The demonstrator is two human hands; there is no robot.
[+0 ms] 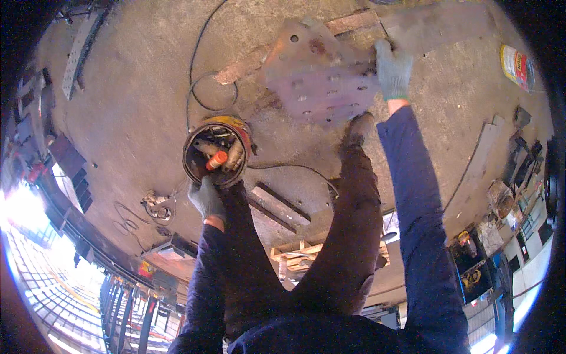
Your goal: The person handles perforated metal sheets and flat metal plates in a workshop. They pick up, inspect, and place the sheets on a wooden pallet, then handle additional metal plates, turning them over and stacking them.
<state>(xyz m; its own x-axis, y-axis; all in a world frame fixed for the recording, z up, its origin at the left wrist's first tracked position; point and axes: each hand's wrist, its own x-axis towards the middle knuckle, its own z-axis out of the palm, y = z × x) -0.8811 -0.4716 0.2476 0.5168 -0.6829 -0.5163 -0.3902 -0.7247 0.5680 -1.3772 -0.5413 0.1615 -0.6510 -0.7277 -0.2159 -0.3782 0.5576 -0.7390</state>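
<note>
My left hand (206,199), in a grey work glove, is closed on the near rim of a round bucket (243,125) with a worn yellow outer side. Inside the bucket lie several metal pieces and a thing with a bright orange end (216,160); their kinds are hard to make out. My right hand (394,72), gloved in grey too, is closed at the right edge of a large flat metal plate (312,76) with several holes and a rusty patch. The fingertips there are slightly blurred. The plate's near edge is beside my right shoe (361,127).
Flat steel bars (283,203) lie on the floor between my legs. A black cable (191,71) loops behind the bucket. Under the plate runs a rusty flat bar (242,66). A yellow, red and white pail (517,68) stands far right. A perforated beam (79,56) lies far left.
</note>
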